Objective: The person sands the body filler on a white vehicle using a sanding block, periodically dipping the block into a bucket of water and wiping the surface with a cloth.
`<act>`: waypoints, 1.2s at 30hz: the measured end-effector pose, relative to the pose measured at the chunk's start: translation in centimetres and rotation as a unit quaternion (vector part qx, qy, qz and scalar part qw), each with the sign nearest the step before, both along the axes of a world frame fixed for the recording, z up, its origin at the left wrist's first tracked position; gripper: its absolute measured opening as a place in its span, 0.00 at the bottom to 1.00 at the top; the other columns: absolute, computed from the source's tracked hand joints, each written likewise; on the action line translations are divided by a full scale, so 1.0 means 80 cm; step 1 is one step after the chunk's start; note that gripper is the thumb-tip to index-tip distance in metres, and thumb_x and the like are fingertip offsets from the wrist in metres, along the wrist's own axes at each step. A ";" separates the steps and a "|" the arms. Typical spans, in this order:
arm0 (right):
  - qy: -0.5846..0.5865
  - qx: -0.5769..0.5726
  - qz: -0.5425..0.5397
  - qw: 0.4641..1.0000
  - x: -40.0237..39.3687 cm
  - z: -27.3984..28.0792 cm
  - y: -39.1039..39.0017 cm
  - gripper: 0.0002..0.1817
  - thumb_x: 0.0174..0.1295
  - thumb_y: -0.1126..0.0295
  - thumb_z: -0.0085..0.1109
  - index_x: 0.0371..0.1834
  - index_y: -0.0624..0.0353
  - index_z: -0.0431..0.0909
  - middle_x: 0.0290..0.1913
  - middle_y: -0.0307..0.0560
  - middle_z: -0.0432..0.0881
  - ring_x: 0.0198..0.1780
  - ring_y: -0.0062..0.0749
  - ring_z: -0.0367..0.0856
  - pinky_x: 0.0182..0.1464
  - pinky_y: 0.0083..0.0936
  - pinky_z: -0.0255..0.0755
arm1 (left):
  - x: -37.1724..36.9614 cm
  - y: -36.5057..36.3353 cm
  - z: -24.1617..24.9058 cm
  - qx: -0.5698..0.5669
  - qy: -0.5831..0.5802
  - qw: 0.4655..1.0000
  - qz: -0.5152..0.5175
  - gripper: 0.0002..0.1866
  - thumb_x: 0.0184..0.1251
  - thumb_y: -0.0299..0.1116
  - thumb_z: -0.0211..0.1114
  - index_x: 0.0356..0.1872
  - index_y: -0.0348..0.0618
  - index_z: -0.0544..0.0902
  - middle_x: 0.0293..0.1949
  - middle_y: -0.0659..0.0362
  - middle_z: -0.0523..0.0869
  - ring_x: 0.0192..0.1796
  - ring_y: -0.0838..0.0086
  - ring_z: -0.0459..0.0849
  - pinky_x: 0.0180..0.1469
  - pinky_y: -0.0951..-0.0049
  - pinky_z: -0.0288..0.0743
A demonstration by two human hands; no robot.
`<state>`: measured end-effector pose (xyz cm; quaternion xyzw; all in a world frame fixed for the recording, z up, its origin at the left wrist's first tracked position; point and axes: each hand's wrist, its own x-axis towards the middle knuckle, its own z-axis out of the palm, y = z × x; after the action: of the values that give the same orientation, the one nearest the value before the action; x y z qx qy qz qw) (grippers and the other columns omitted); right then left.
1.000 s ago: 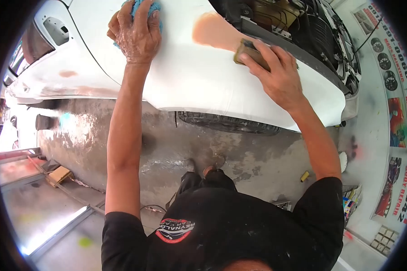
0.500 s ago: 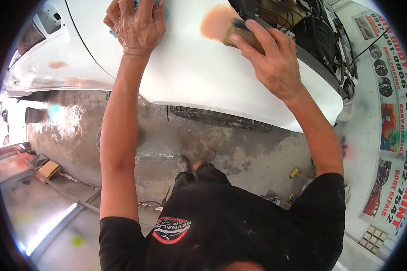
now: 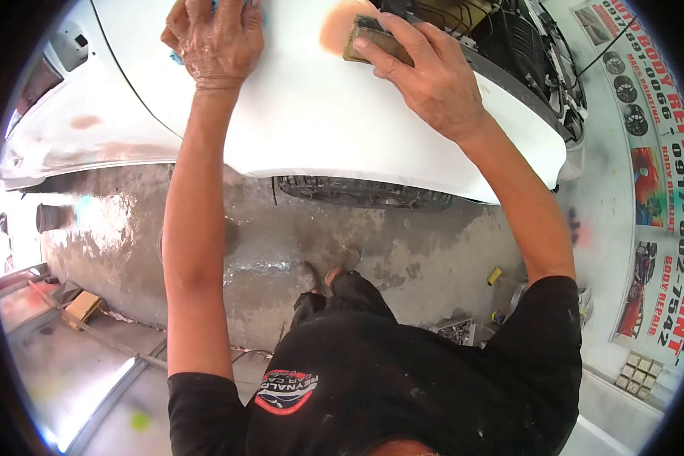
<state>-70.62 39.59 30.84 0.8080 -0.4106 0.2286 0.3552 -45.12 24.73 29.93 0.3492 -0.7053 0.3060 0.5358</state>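
Observation:
My right hand (image 3: 437, 80) grips a sanding block (image 3: 376, 44) wrapped in what looks like brown sandpaper, thumb on the near side and fingers over the far side. The block lies against the white car fender (image 3: 304, 114), overlapping the edge of a peach-coloured filler patch (image 3: 336, 30). On the same panel, to the left, my left hand (image 3: 216, 45) presses down on a wet blue cloth (image 3: 176, 58), its fingers curled over it. Most of the cloth is hidden under the hand, and the hand's skin looks wet.
Beyond the fender's right edge is the exposed engine bay (image 3: 517, 38). A tyre (image 3: 365, 191) shows below the fender. The concrete floor (image 3: 266, 235) is wet in places. A yellow block (image 3: 495, 275) lies there, and a black bucket (image 3: 49, 218) stands at left.
The sanding block in my right hand has slid a little left along the filler patch. My left hand stays on the cloth; the whole view has shifted slightly.

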 end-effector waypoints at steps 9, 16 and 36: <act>0.046 0.032 -0.025 0.998 -0.037 0.012 0.022 0.27 0.59 0.73 0.67 0.63 0.34 0.85 0.69 0.36 0.77 0.57 0.41 0.75 0.60 0.36 0.72 | -0.005 -0.002 0.001 -0.004 0.003 1.000 0.022 0.22 0.69 0.39 0.58 0.62 0.51 0.83 0.65 0.51 0.77 0.64 0.50 0.72 0.67 0.49 0.61; 0.050 0.054 0.022 0.997 -0.074 0.018 0.031 0.29 0.57 0.78 0.66 0.61 0.36 0.86 0.69 0.36 0.77 0.56 0.40 0.76 0.59 0.35 0.72 | -0.004 -0.008 -0.004 -0.010 -0.003 0.999 0.033 0.23 0.71 0.42 0.58 0.64 0.49 0.81 0.65 0.49 0.78 0.64 0.49 0.72 0.67 0.49 0.61; 0.103 0.079 0.023 0.991 0.000 0.051 -0.015 0.24 0.75 0.61 0.55 0.73 0.49 0.76 0.69 0.55 0.74 0.63 0.52 0.75 0.62 0.44 0.71 | -0.013 -0.003 -0.003 0.006 0.042 0.998 0.042 0.29 0.75 0.49 0.54 0.70 0.42 0.75 0.64 0.48 0.79 0.65 0.51 0.73 0.69 0.49 0.58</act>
<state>-70.59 38.39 34.92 0.8620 -0.3700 0.1192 0.3254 -46.19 24.48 29.65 0.3945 -0.6686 0.3088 0.5496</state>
